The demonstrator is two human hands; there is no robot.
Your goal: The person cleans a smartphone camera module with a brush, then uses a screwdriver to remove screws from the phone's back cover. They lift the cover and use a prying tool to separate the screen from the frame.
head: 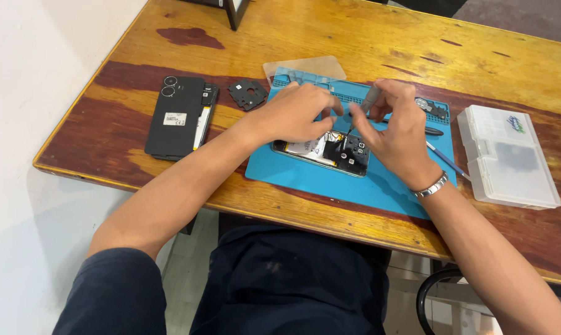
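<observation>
Wooden table (330, 37) bears a blue mat (379, 186); left hand (296, 115) steadies the opened phone (330, 152), right hand (392, 127) grips a screwdriver (368, 102).

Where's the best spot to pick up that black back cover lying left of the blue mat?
Probably by the long edges of the black back cover, from above. It lies flat on the wooden table, partly over another phone part at its right edge, so the left edge and near end are freest. Both hands are busy at the opened phone.

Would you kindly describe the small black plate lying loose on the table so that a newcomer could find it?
Start at the blue work mat on the wooden table. Just off its upper left corner lies the small black plate. Unlike the larger black back cover further left, it is jagged-edged with cut-out holes.
</observation>
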